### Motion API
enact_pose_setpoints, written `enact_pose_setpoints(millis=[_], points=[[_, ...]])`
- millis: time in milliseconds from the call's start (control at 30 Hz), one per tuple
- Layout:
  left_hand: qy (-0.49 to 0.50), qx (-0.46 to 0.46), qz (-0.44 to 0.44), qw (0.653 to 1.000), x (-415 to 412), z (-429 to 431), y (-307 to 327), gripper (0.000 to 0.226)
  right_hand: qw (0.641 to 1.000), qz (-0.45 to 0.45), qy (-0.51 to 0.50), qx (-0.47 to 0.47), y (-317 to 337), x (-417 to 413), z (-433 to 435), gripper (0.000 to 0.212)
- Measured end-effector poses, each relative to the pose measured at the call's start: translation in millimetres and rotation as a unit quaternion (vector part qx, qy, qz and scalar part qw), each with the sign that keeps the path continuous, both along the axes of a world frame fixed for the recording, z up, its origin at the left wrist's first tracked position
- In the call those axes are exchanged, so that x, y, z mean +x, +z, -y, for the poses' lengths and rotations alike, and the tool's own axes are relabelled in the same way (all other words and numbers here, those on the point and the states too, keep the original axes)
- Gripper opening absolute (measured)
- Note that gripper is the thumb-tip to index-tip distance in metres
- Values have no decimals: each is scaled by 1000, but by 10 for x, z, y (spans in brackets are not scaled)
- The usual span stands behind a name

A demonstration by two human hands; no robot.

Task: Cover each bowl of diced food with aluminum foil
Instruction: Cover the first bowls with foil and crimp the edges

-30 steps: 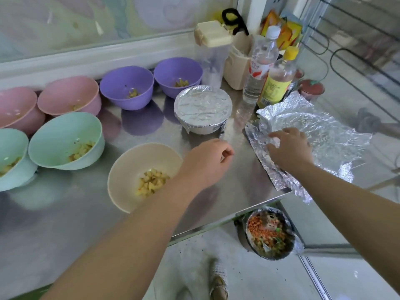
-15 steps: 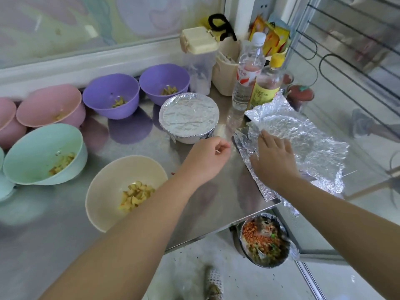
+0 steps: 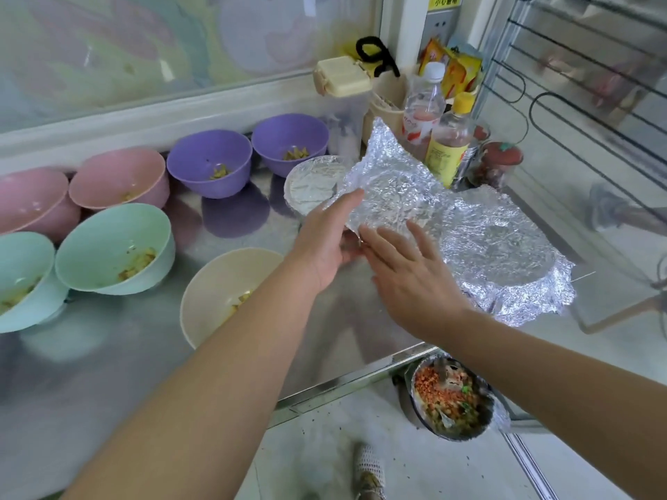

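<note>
The left hand holds the raised foil sheet by its near edge, the right hand spread open beside it, while the uncovered cream bowl sits just left, nearest the left hand.

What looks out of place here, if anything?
A bowl of chopped food sits on the floor below the steel table edge, apart from the other bowls. The foil sheet in the left hand is crumpled.
</note>
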State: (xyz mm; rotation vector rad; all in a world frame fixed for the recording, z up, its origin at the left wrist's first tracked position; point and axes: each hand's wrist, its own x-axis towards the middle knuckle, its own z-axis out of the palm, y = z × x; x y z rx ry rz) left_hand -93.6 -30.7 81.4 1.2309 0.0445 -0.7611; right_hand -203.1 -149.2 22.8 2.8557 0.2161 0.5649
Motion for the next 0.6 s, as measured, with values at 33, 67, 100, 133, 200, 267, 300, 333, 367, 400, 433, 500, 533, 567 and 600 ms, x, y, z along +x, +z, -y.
enact_pose_setpoints(millis=[33,67,100,133,200,267,300,333,367,400,433,500,533,567,600], points=[[32,7,5,999,-7,-89,9,30,1000,13,24,7,18,27,-73,54],[61,10,5,998,-14,-195,18,19,998,17,49,19,47,53,-151,53],[89,6,0,996,-17,-314,20,16,996,8,76,36,84,76,-232,54],[116,-4,-9,993,-22,-448,25,17,992,-7,108,58,133,94,-313,55],[167,-29,-22,985,-18,-735,17,19,978,-36,160,126,255,125,-452,48],[202,-55,-28,977,-27,-1050,15,20,957,-6,167,237,384,172,-558,36],[219,-70,-37,973,-45,-1206,15,20,943,31,145,297,419,202,-593,32],[237,-86,-51,966,-76,-1357,10,20,928,69,104,351,435,228,-620,29],[255,-98,-65,960,-109,-1499,-7,22,912,100,49,394,436,262,-645,29],[271,-104,-74,954,-148,-1625,-32,24,896,118,-9,428,441,297,-674,30],[282,-106,-80,950,-197,-1733,-60,26,876,116,-68,463,436,337,-707,32],[298,-102,-81,946,-296,-1904,-130,28,830,63,-156,533,356,446,-758,29],[303,-98,-81,945,-342,-1967,-172,27,807,24,-183,562,334,488,-792,25],[307,-95,-83,943,-386,-2019,-214,25,780,-10,-199,593,307,521,-825,24],[311,-94,-86,942,-429,-2067,-247,23,752,-34,-207,625,298,543,-862,27]])
